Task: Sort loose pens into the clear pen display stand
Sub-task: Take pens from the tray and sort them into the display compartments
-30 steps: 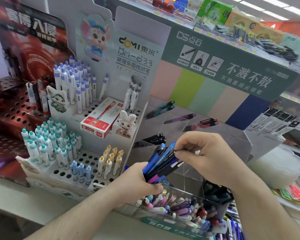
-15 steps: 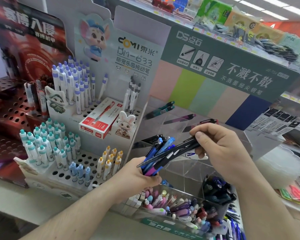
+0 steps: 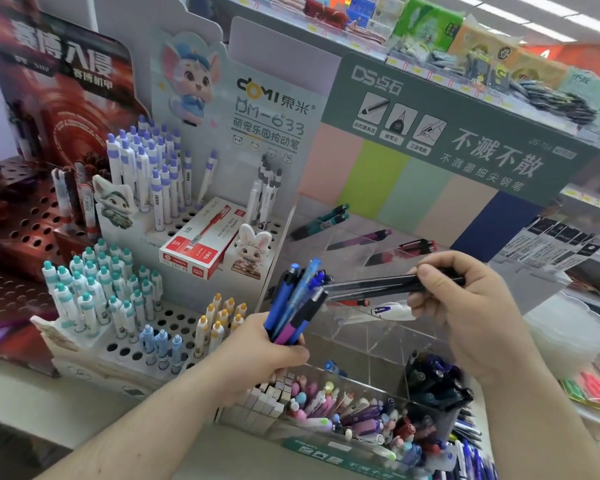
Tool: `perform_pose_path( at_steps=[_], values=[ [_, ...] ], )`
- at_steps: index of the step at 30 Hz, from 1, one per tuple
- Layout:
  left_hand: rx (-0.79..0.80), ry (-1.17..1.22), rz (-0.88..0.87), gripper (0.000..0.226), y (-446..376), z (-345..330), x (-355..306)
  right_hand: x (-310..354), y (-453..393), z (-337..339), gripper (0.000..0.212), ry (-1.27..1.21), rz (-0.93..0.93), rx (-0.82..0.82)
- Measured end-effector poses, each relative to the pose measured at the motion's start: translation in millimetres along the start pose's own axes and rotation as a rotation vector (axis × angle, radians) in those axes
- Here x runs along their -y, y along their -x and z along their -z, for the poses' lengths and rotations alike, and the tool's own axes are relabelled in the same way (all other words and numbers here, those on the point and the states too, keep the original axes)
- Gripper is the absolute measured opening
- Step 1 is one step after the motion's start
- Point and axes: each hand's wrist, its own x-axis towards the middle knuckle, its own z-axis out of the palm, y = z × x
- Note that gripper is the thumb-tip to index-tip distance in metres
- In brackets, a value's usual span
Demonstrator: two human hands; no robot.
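My left hand point(image 3: 274, 356) grips a bundle of loose pens point(image 3: 297, 303), blue, black and purple, pointing up and to the right. My right hand point(image 3: 465, 306) pinches one black pen point(image 3: 371, 285), held almost level just right of the bundle and in front of the clear pen display stand point(image 3: 368, 337). The stand's upper slots hold a teal pen point(image 3: 321, 221), a purple pen point(image 3: 359, 240) and a dark red pen point(image 3: 404, 251). A white pen point(image 3: 381, 311) lies in a lower slot.
A white Domi pen rack point(image 3: 174, 327) with upright pens and a red pen box point(image 3: 201, 242) stands to the left. Clear bins point(image 3: 357, 407) of mixed pens sit below the stand. A dark red rack point(image 3: 25, 220) is at far left, stocked shelves above.
My right hand has drawn one black pen out of the bundle and moved it up and to the right. My left hand stays in place with the bundle.
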Motion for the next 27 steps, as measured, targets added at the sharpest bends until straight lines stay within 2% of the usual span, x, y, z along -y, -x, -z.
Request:
perform_pose_path(
  at_steps=[5, 13, 16, 19, 23, 27],
  values=[
    [-0.039, 0.225, 0.047, 0.024, 1, 8, 2, -7, -6, 4, 0.017, -0.220, -0.104, -0.153],
    [-0.079, 0.380, 0.054, 0.026, 8, 11, 1, -6, -15, -12, 0.024, -0.209, -0.066, -0.151],
    [-0.059, 0.376, 0.041, 0.026, 11, 12, 0, -3, -20, -24, 0.022, -0.087, -0.020, -0.148],
    [-0.050, 0.368, 0.031, 0.026, 14, 12, 0, 1, -25, -37, 0.021, 0.141, 0.075, -0.129],
    [-0.064, 0.377, 0.035, 0.027, 16, 12, 1, -1, -28, -57, 0.021, 0.438, 0.170, -0.042],
    [-0.062, 0.389, 0.043, 0.028, 16, 11, 0, -7, -33, -78, 0.017, 0.608, 0.259, 0.057]
  ],
)
